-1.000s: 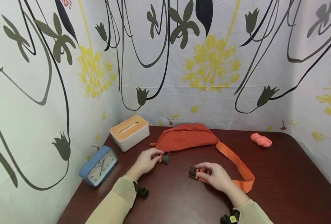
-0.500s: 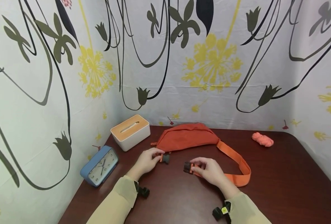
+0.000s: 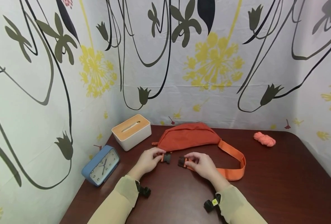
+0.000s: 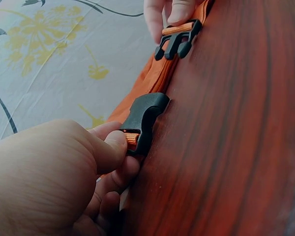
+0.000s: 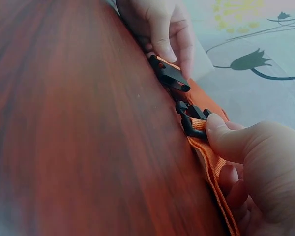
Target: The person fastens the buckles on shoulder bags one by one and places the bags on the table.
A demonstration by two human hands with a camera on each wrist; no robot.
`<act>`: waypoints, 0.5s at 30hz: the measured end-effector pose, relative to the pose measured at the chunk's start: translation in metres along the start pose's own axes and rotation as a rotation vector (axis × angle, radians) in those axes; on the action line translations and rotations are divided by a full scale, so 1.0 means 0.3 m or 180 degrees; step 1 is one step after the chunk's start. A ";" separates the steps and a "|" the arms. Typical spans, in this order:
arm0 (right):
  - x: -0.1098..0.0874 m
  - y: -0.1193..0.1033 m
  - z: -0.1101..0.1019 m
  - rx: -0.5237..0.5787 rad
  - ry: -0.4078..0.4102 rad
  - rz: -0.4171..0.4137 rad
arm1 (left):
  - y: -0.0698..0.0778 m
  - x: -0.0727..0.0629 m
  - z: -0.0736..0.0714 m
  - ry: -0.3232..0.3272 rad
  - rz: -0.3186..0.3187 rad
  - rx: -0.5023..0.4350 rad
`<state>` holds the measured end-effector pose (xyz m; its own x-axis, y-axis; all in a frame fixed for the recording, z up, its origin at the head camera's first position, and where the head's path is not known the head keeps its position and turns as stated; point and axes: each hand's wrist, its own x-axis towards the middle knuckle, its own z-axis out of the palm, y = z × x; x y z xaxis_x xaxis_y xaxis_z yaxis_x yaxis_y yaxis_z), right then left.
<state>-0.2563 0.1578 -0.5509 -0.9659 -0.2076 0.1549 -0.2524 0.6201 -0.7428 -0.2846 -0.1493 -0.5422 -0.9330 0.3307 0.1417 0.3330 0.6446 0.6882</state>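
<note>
An orange waist bag (image 3: 187, 136) lies at the back of the table, its strap (image 3: 232, 174) looping round to the right. My left hand (image 3: 149, 160) pinches the webbing at the base of the black socket half of the buckle (image 4: 145, 118). Between thumb and fingers, my right hand (image 3: 203, 165) holds the pronged half of the buckle (image 5: 192, 120) by its strap end. The prongs point at the socket's mouth, and a small gap separates the two halves. In the right wrist view the left hand (image 5: 160, 29) shows beyond them.
A white tissue box (image 3: 131, 133) with a wooden lid stands at the back left, behind a blue clock (image 3: 101, 165). A coral yarn bundle (image 3: 264, 139) lies at the back right. Patterned cloth walls (image 3: 221, 109) border the dark red table (image 3: 176, 199).
My right hand has moved left and slightly away from me, bringing the pronged half close to the socket and pulling the strap loop along. The left hand has stayed nearly still.
</note>
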 end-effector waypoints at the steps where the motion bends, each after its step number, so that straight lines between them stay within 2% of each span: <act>1: 0.002 -0.001 0.003 -0.0001 0.0002 -0.0006 | 0.000 0.000 0.003 0.0004 -0.0004 -0.0004; 15: 0.046 -0.054 0.058 -0.0004 0.0077 0.0079 | 0.004 -0.002 -0.002 -0.0014 -0.0028 -0.0041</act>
<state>-0.2645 0.1315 -0.5481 -0.9729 -0.1739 0.1521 -0.2284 0.6259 -0.7457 -0.2837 -0.1492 -0.5411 -0.9352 0.3283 0.1326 0.3231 0.6384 0.6986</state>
